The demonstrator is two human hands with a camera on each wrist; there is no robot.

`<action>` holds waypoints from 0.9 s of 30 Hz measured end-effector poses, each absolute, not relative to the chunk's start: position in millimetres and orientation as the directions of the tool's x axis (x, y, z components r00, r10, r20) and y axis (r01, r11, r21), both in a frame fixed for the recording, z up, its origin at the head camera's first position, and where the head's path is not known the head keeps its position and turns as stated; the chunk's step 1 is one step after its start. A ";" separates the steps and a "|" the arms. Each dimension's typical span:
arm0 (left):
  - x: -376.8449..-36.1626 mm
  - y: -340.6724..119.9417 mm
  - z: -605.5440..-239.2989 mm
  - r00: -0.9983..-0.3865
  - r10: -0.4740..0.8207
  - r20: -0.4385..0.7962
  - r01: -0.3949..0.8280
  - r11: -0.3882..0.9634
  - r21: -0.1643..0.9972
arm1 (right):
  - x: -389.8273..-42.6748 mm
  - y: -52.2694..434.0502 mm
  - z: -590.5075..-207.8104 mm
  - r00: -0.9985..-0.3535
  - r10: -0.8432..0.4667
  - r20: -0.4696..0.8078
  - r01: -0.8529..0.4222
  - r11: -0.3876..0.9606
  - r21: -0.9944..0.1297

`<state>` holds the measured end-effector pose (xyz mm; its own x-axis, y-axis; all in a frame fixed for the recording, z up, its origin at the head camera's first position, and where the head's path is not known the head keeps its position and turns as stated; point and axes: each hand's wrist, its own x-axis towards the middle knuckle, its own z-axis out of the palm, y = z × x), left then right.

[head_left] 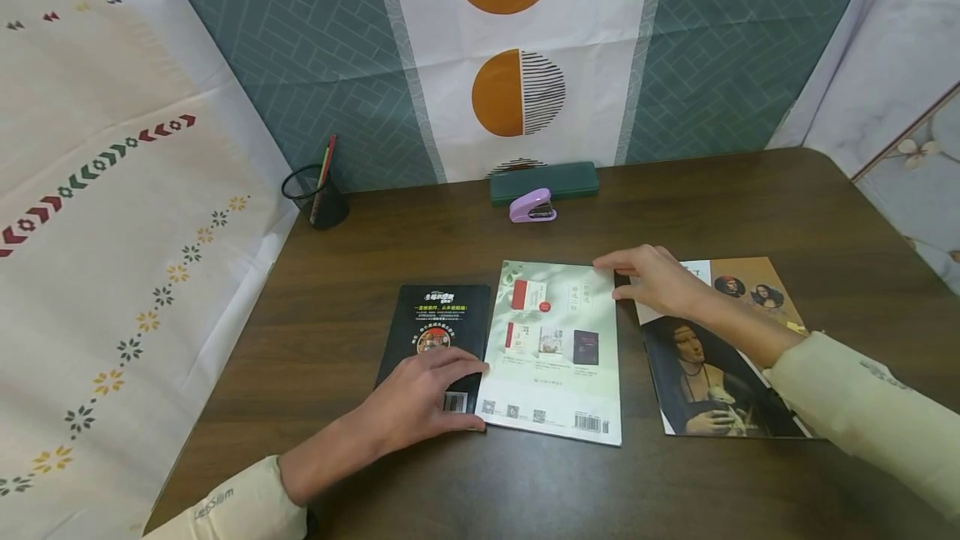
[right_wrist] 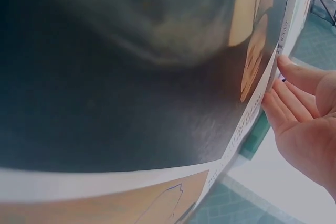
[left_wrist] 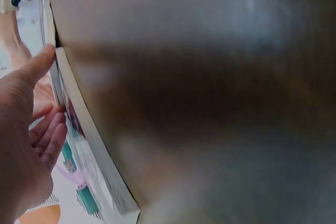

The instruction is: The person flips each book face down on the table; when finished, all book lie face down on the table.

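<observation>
Three books lie side by side on a brown table (head_left: 750, 207): a black one (head_left: 442, 315), a pale green one (head_left: 558, 348) in the middle, and an art book with portrait paintings (head_left: 712, 382) at the right. My left hand (head_left: 442, 390) lies flat on the black book's lower part, its fingertips at the green book's left edge. My right hand (head_left: 633, 273) rests over the art book's top left, with straight fingers touching the green book's top right corner. The left wrist view shows the left hand (left_wrist: 37, 129) beside book edges (left_wrist: 92, 150). The right wrist view shows the right hand (right_wrist: 302, 108) open beside the art book cover (right_wrist: 131, 77).
At the back of the table sit a purple stapler (head_left: 532, 207), a dark green pencil case (head_left: 543, 181) and a black mesh pen cup (head_left: 317, 197) holding pencils. Patterned cloth panels hang behind and to the left. The table's right corner is rounded.
</observation>
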<state>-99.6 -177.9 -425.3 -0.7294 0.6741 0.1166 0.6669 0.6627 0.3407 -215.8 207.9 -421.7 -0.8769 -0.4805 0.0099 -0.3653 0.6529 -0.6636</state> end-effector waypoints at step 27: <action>-81.7 -161.2 -432.9 -0.720 0.668 0.186 0.693 0.683 0.231 | -219.3 206.4 -423.7 -0.872 -0.489 0.001 -0.354 0.629 -0.692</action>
